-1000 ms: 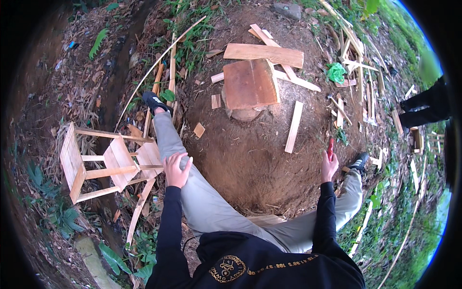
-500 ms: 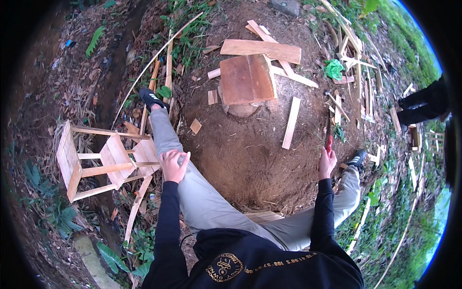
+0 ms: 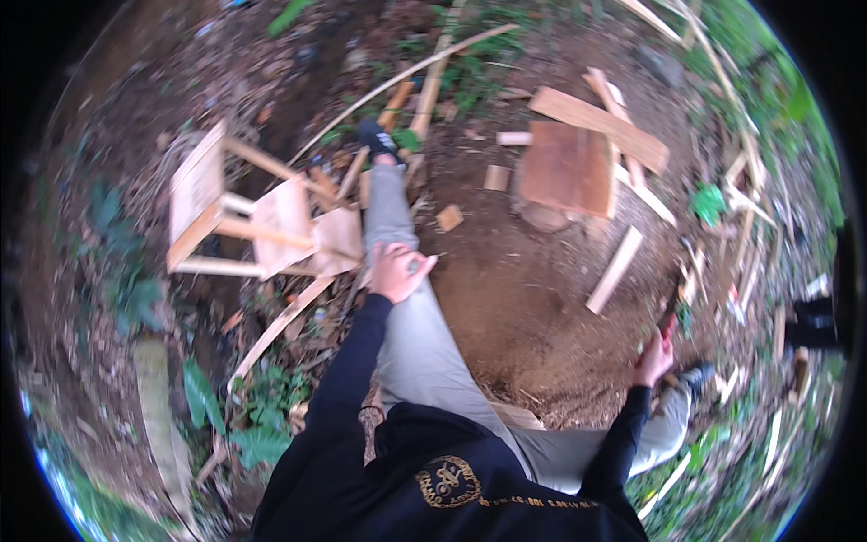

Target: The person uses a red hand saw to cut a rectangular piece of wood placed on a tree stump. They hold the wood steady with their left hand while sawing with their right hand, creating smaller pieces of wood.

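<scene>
My left hand [image 3: 399, 271] rests on my left knee. Its fingers curl around something small and grey, whose kind does not show. Low on the right, my right hand [image 3: 652, 359] grips a red-handled tool [image 3: 667, 325] with a thin dark upper part, blurred against the soil. To the left of my left knee lies a tiered wooden frame [image 3: 284, 217] with pale board shelves, tipped on its side. A reddish-brown squared wood block [image 3: 567, 170] sits on a round stump [image 3: 542, 215], beyond both hands.
A wide plank [image 3: 601, 128] and narrower strips lie behind the block. One loose strip [image 3: 615, 269] is on the soil before it. A green plastic bag [image 3: 708, 205] lies at the right. Another person's dark-clothed legs [image 3: 815, 325] stand at the far right.
The view has swung left, so the block, frame and hands appear farther right. My left hand stays on the knee, and my right still holds the red-handled tool.
</scene>
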A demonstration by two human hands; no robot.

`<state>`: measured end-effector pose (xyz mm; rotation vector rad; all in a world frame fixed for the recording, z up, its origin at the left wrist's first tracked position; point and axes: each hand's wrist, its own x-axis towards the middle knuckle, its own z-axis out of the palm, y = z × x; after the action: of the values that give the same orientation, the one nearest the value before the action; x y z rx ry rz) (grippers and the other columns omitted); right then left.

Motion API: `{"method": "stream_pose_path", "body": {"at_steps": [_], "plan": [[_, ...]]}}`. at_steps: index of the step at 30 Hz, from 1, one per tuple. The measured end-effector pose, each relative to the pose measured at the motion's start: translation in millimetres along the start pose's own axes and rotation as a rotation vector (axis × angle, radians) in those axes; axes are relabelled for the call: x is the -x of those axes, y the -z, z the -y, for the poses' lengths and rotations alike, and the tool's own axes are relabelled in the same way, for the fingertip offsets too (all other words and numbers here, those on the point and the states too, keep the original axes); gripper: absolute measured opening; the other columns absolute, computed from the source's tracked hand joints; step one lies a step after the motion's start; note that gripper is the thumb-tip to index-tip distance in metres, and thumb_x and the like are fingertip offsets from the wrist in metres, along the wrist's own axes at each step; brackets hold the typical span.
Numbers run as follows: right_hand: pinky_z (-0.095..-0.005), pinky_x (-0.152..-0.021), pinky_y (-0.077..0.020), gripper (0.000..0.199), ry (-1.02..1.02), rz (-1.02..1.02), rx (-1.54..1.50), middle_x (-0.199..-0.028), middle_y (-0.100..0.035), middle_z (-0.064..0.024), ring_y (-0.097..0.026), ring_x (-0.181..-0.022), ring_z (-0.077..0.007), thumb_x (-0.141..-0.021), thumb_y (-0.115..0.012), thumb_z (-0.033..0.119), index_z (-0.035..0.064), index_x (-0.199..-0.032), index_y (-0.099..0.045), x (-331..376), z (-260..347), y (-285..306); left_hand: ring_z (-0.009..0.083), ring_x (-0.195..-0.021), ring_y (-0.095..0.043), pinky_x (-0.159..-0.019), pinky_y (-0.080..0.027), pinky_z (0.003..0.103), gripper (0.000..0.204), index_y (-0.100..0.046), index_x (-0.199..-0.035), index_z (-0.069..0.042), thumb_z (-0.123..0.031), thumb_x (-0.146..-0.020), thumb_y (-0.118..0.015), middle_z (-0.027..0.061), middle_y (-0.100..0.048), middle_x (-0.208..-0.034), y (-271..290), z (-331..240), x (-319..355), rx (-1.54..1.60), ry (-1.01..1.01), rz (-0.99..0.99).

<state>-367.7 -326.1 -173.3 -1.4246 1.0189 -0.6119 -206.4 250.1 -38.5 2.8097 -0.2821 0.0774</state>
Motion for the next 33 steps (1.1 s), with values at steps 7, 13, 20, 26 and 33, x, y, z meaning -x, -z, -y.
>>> {"method": "stream_pose_path", "body": {"at_steps": [7, 13, 20, 26, 33], "plan": [[-0.0231, -0.038, -0.0296, 0.014, -0.042, 0.092, -0.08, -0.058, -0.048, 0.0052, -0.041, -0.043, -0.0045, -0.093, -0.068, 0.02, 0.0092, -0.089, -0.06, 25, 9, -11, 0.0227, -0.117, -0.056, -0.113, -0.024, 0.052, 0.05, -0.075, -0.084, -0.014, -0.059, -0.092, -0.057, 0.0086, -0.072, -0.103, 7, 17, 11, -0.023, 0.032, 0.05], [-0.0245, -0.033, -0.0304, 0.019, -0.054, 0.053, 0.002, -0.054, -0.042, 0.0045, -0.04, -0.036, -0.0073, -0.093, -0.067, 0.019, 0.0111, -0.083, -0.053, 27, 5, -11, 0.0227, -0.116, -0.056, -0.113, -0.024, 0.054, 0.047, -0.075, -0.082, -0.013, -0.057, -0.091, -0.059, 0.0086, -0.072, -0.102, 9, 15, 17, -0.005, 0.037, 0.05], [-0.0239, -0.038, -0.0289, 0.021, -0.049, 0.025, -0.002, -0.058, -0.047, 0.0055, -0.04, -0.041, -0.005, -0.091, -0.069, 0.015, 0.0126, -0.08, -0.052, 13, -6, -6, 0.0217, -0.111, -0.058, -0.112, -0.025, 0.058, 0.042, -0.074, -0.077, -0.015, -0.054, -0.088, -0.065, 0.0072, -0.071, -0.093, -1, 11, 9, 0.043, 0.007, -0.03], [-0.0226, -0.04, -0.0327, 0.021, -0.031, 0.018, -0.002, -0.061, -0.051, 0.0044, -0.044, -0.044, -0.0053, -0.091, -0.07, 0.015, 0.0125, -0.079, -0.053, 7, -5, -5, 0.0226, -0.109, -0.059, -0.108, -0.03, 0.051, 0.035, -0.072, -0.076, -0.012, -0.045, -0.088, -0.069, 0.0058, -0.072, -0.093, -1, 7, 9, -0.009, -0.065, -0.059], [-0.0222, -0.037, -0.032, 0.02, -0.123, 0.06, -0.044, -0.059, -0.05, 0.004, -0.044, -0.041, -0.0055, -0.093, -0.068, 0.015, 0.0103, -0.08, -0.054, 34, 29, -14, 0.0211, -0.109, -0.058, -0.108, -0.029, 0.05, 0.035, -0.072, -0.077, -0.011, -0.044, -0.087, -0.071, 0.0056, -0.072, -0.093, 3, 5, 10, -0.026, -0.038, -0.033]]}}
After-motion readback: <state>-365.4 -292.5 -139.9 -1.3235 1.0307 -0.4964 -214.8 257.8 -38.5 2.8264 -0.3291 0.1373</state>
